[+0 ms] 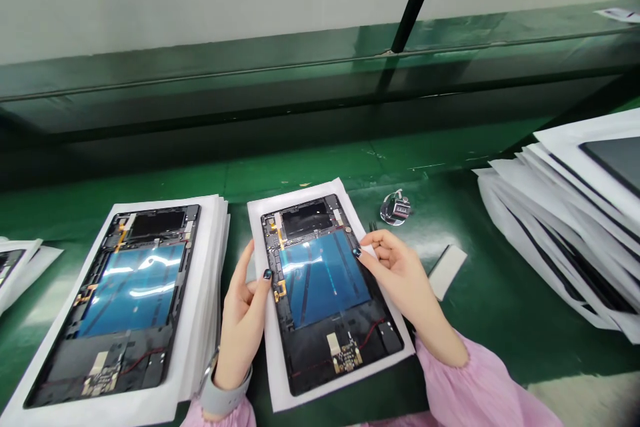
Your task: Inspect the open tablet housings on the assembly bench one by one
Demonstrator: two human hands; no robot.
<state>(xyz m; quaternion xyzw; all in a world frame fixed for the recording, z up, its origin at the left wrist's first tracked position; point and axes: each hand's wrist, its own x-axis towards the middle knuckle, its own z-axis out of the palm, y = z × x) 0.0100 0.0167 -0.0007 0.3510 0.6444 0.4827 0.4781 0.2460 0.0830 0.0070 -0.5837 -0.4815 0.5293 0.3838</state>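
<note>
An opened tablet [327, 293] lies on a white foam sheet [276, 373] in front of me. Its blue battery, flex cables and a small circuit board show. My left hand [245, 317] grips the left edge, thumb on the tablet's rim and fingers at the sheet's side. My right hand [400, 273] holds the right edge, thumb on the frame near the battery's upper corner and fingers curled. The undersides of both grips are hidden. To the left, a similar opened tablet [120, 300] tops a stack of white sheets [203, 320].
A metal tally counter [396, 207] and a pale rectangular block [447, 271] sit on the green table [500, 373]. At right rises a tall stack of sheets with dark panels [555, 213]. Another sheeted tablet [15, 267] shows at the far left. A black post [417, 0] stands behind.
</note>
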